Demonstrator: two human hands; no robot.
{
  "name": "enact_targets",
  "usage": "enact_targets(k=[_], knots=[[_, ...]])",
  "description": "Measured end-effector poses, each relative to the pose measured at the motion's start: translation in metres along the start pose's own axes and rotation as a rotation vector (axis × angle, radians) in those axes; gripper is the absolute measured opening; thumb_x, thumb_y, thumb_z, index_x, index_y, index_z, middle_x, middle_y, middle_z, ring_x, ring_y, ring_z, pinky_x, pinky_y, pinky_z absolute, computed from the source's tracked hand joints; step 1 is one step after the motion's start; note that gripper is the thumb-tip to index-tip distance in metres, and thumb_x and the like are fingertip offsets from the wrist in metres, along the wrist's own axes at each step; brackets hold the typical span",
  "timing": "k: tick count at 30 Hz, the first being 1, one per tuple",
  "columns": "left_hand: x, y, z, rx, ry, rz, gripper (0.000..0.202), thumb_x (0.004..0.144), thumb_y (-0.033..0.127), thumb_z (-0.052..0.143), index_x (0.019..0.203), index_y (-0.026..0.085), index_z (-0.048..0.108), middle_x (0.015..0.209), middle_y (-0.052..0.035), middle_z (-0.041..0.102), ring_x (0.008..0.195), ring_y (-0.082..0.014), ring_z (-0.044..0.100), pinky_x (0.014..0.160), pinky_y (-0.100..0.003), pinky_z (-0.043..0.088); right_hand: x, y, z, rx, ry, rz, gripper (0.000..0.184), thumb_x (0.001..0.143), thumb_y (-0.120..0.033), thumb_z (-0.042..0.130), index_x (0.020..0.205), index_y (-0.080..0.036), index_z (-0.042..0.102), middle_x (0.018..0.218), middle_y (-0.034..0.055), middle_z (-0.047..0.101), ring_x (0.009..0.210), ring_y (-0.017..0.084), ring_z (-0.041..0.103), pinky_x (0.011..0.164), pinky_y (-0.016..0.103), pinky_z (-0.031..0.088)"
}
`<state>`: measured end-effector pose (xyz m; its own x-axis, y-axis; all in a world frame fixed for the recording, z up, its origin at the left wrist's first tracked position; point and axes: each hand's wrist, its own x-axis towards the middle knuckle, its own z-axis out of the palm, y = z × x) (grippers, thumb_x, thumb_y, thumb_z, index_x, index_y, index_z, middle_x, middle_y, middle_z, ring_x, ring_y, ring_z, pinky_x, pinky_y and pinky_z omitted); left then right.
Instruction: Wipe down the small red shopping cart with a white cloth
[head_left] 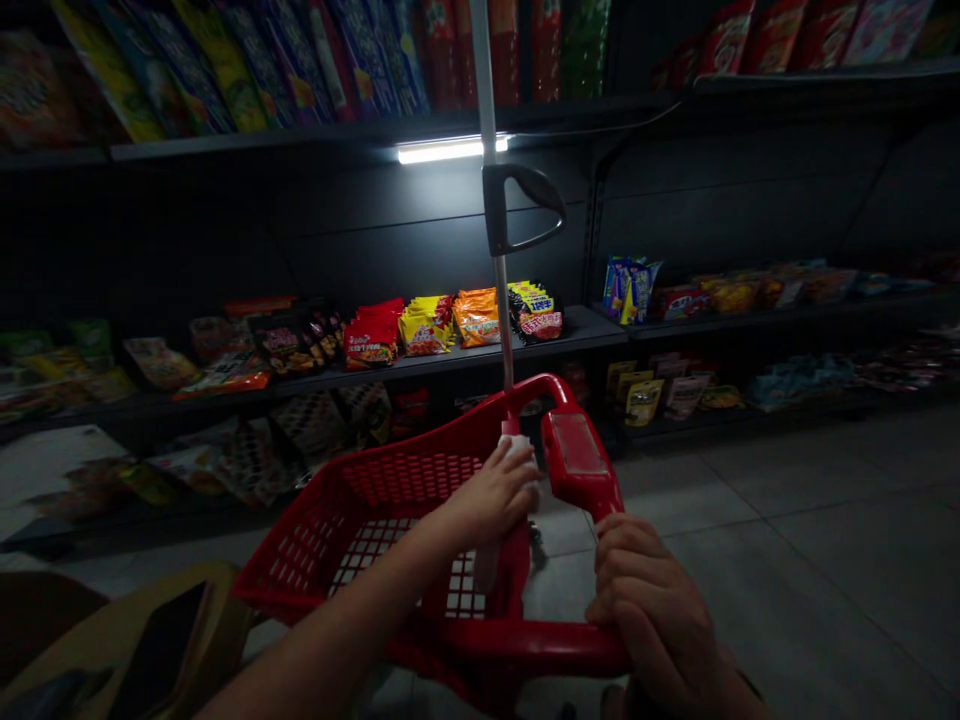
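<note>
A red plastic shopping cart basket point(390, 510) with a mesh wall fills the lower middle of the view. My right hand point(652, 620) wraps around its red front handle point(540, 648). My left hand point(491, 490) reaches across the basket and closes over a white grip point(519, 450) at the foot of the cart's tall metal pole point(491, 250). Higher up, that pole carries a black plastic loop handle point(521, 205). The basket's floor shows through as a grid, and I see no goods inside it.
Dark store shelves hold instant noodle packets point(427, 325) and snack bags point(630, 290), with more packs on lower shelves. A strip light point(450, 150) glows under the upper shelf. Grey floor tiles point(787, 560) spread to the right. A tan bag point(127, 640) lies at the lower left.
</note>
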<state>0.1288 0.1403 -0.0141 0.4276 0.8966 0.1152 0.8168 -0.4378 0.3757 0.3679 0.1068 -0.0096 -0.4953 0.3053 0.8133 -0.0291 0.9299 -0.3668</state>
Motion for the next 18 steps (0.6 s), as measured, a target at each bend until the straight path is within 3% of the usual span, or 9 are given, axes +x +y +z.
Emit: enact_targets(k=[3,6,8,10,14,16,18], knots=[[0.049,-0.041,-0.002,0.025,0.041,-0.060,0.040,0.102,0.028,0.031,0.130,0.018,0.059,0.148,-0.0088,0.050,0.150,-0.0182,0.025,0.126,-0.047,0.004,0.005,0.000,0.002,-0.037,0.005,0.010,0.026,0.087,-0.009,0.038,0.071,-0.022,0.053,0.058,-0.0026,0.052,0.062,0.015,0.050,0.085,0.041,0.043],[0.060,-0.052,0.000,-0.022,0.086,-0.148,0.039,0.101,0.028,0.033,0.128,0.018,0.059,0.152,-0.0099,0.046,0.151,-0.0212,0.024,0.125,-0.051,0.007,0.006,0.005,0.003,-0.050,0.024,0.009,0.027,0.088,-0.008,0.036,0.071,-0.023,0.052,0.060,-0.0020,0.052,0.064,0.015,0.051,0.085,0.041,0.043],[0.039,-0.038,0.000,-0.077,0.075,-0.131,0.038,0.102,0.030,0.034,0.126,0.020,0.061,0.154,-0.0095,0.044,0.151,-0.0232,0.024,0.124,-0.053,0.009,0.005,0.009,0.003,-0.037,0.042,0.011,0.028,0.089,-0.009,0.033,0.072,-0.023,0.051,0.060,-0.0015,0.053,0.065,0.016,0.052,0.085,0.041,0.042],[0.004,-0.014,-0.006,-0.157,0.020,-0.061,0.038,0.102,0.035,0.035,0.125,0.023,0.062,0.157,-0.0069,0.041,0.151,-0.0247,0.023,0.124,-0.052,0.012,0.003,0.010,0.003,-0.023,0.043,0.018,0.029,0.090,-0.010,0.032,0.072,-0.023,0.051,0.060,-0.0012,0.052,0.064,0.016,0.051,0.085,0.042,0.042],[-0.058,0.032,-0.028,-0.366,-0.237,-0.029,0.042,0.104,0.041,0.029,0.118,0.029,0.066,0.158,0.0027,0.039,0.154,-0.0243,0.011,0.124,-0.050,0.020,0.000,0.006,0.004,0.003,0.051,0.008,0.029,0.091,-0.015,0.032,0.071,-0.024,0.051,0.058,-0.0017,0.051,0.061,0.016,0.050,0.081,0.042,0.041],[-0.066,0.039,-0.035,-0.373,-0.312,-0.007,0.040,0.103,0.042,0.030,0.119,0.031,0.066,0.156,0.0044,0.042,0.154,-0.0239,0.008,0.124,-0.049,0.020,-0.001,0.002,0.006,0.007,0.050,0.014,0.027,0.091,-0.017,0.035,0.072,-0.024,0.052,0.057,-0.0019,0.052,0.060,0.016,0.051,0.080,0.041,0.042],[-0.056,0.031,-0.034,-0.283,-0.287,0.052,0.038,0.103,0.041,0.033,0.122,0.030,0.065,0.150,0.0023,0.050,0.153,-0.0231,0.015,0.125,-0.046,0.018,-0.001,-0.002,0.009,-0.002,0.024,0.028,0.024,0.088,-0.016,0.038,0.073,-0.025,0.053,0.058,-0.0016,0.053,0.061,0.017,0.052,0.081,0.042,0.042]])
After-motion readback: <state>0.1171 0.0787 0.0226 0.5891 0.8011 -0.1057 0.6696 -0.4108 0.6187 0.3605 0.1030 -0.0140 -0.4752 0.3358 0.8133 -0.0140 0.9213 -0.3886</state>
